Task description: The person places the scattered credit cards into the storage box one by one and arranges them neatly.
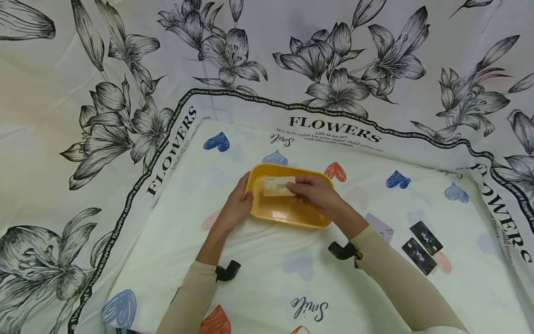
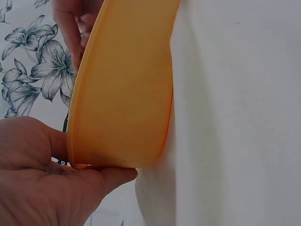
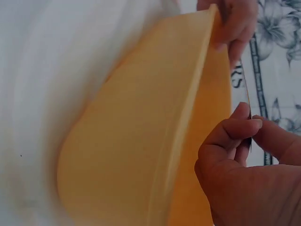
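Observation:
A yellow plastic basin (image 1: pixel 271 211) with rounded corners stands on the bed-like white sheet. My left hand (image 1: pixel 234 208) grips its left end, thumb at the rim and fingers along the outer wall (image 2: pixel 122 84), as the left wrist view shows. Over the basin's opening, my right hand (image 1: pixel 319 195) pinches a pale, whitish card (image 1: pixel 273 185) between thumb and fingers. The card has small dark print that is too small to read. In the right wrist view the thin card (image 3: pixel 247 89) appears edge-on, beyond the basin's rim (image 3: pixel 188 113).
Two black cards marked VIP (image 1: pixel 419 256) lie to the right on the heart-printed sheet (image 1: pixel 258 269). A light purple card (image 1: pixel 380 227) lies partly hidden behind the right forearm. Flower-printed fabric (image 1: pixel 233 102) surrounds the sheet.

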Demonstrator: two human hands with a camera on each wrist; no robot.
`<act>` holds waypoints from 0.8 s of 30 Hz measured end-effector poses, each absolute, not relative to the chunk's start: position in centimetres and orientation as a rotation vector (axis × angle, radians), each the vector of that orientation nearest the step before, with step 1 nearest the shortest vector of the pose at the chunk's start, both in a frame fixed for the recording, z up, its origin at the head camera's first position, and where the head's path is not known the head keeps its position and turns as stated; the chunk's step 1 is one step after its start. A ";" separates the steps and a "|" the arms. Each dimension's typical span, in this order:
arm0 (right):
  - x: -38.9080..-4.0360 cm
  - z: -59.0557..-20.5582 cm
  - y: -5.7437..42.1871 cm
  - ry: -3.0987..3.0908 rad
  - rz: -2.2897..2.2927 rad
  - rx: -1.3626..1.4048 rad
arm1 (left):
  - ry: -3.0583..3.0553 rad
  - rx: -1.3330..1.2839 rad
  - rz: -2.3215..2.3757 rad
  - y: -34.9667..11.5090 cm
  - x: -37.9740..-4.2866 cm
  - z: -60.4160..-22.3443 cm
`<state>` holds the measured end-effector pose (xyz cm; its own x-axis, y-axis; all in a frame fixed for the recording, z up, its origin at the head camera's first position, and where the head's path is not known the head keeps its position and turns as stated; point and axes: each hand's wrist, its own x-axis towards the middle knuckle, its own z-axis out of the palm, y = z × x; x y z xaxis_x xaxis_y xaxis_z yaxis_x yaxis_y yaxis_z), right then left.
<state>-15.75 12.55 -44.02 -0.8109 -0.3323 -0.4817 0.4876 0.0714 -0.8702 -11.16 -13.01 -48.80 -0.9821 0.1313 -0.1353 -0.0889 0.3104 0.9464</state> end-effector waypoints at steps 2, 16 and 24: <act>-16.1 -44.6 12.1 1.757 -1.792 0.210 | 2.394 0.028 1.722 -12.9 -11.1 -48.9; -17.3 -46.9 9.8 1.832 -1.673 0.272 | 2.404 0.015 1.712 -12.9 -11.1 -48.7; -17.9 -47.4 9.4 1.890 -1.616 0.371 | 2.414 0.037 1.697 -13.0 -11.2 -48.7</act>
